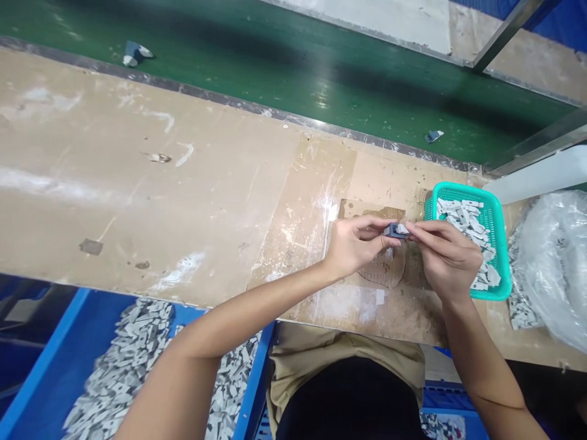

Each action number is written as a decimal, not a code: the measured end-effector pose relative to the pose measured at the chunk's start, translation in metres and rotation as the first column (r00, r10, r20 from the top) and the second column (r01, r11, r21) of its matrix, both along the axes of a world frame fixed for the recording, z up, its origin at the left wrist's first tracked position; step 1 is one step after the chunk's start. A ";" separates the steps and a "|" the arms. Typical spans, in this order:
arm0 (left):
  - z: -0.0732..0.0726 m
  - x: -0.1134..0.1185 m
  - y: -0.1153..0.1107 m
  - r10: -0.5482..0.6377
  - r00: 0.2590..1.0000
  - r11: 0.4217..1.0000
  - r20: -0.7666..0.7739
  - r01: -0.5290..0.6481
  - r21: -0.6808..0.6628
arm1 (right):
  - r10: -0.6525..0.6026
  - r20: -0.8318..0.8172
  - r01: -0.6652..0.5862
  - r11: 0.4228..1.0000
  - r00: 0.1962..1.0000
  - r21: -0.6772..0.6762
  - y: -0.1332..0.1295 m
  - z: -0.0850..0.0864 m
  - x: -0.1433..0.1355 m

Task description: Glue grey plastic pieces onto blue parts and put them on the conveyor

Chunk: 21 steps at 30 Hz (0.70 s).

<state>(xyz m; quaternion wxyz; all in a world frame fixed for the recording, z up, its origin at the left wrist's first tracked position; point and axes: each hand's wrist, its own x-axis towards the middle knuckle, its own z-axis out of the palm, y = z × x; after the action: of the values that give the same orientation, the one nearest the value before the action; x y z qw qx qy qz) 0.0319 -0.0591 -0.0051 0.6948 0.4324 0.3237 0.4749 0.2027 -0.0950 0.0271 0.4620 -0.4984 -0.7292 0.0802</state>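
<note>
My left hand (352, 243) pinches a small dark blue-grey plastic part (392, 231) between thumb and fingers, above the worktable. From the other side, my right hand (447, 250) grips a small white piece (402, 228) with its fingertips, and this piece touches the dark part. Exactly how the two fit together is too small to make out. Under the hands lies a worn brown cardboard patch (383, 269). Just beyond my right hand stands a green plastic basket (503, 269) holding many small light grey pieces (468, 223).
A green conveyor belt (275, 67) runs behind the table, carrying a few small assembled parts (433, 136). At right sits a clear plastic bag (559, 263) beside more grey pieces. A blue bin (41, 391) of grey parts stands below the table's front edge at left.
</note>
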 end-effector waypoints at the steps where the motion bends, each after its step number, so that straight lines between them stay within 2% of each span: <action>1: 0.000 0.000 0.000 0.011 1.000 1.000 -0.006 -0.011 0.015 | 0.001 0.005 -0.001 1.000 1.000 0.002 0.000 0.000 0.000; 6: -0.001 0.002 -0.002 0.093 0.993 0.990 -0.075 -0.084 0.110 | 0.017 0.032 -0.017 1.000 0.999 -0.003 -0.002 -0.004 -0.004; 10: 0.000 0.000 -0.002 0.139 0.978 0.982 -0.154 -0.115 0.151 | 0.018 0.052 -0.014 0.997 0.998 -0.075 -0.005 -0.009 -0.004; 13: 0.003 -0.003 -0.001 0.112 0.983 0.987 -0.144 -0.093 0.130 | 0.033 0.072 -0.026 0.995 0.997 -0.099 -0.008 -0.011 -0.006; 16: 0.005 -0.005 0.000 0.092 0.987 0.993 -0.133 -0.080 0.091 | 0.027 0.111 -0.020 0.998 0.994 -0.064 -0.010 -0.012 -0.011; 19: 0.005 -0.004 0.002 0.060 0.988 0.998 -0.141 -0.062 -0.013 | 0.024 0.144 -0.016 0.998 0.989 -0.054 -0.007 -0.012 -0.013; 21: 0.005 -0.003 0.004 0.038 0.989 0.993 -0.143 -0.054 -0.108 | 0.053 0.141 -0.037 0.993 0.989 -0.113 -0.004 -0.009 -0.011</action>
<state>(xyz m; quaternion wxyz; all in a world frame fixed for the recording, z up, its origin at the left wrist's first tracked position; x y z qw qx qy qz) 0.0288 -0.0549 -0.0004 0.6822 0.4178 0.4075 0.4404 0.1921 -0.0993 0.0178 0.3782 -0.5109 -0.7661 0.0946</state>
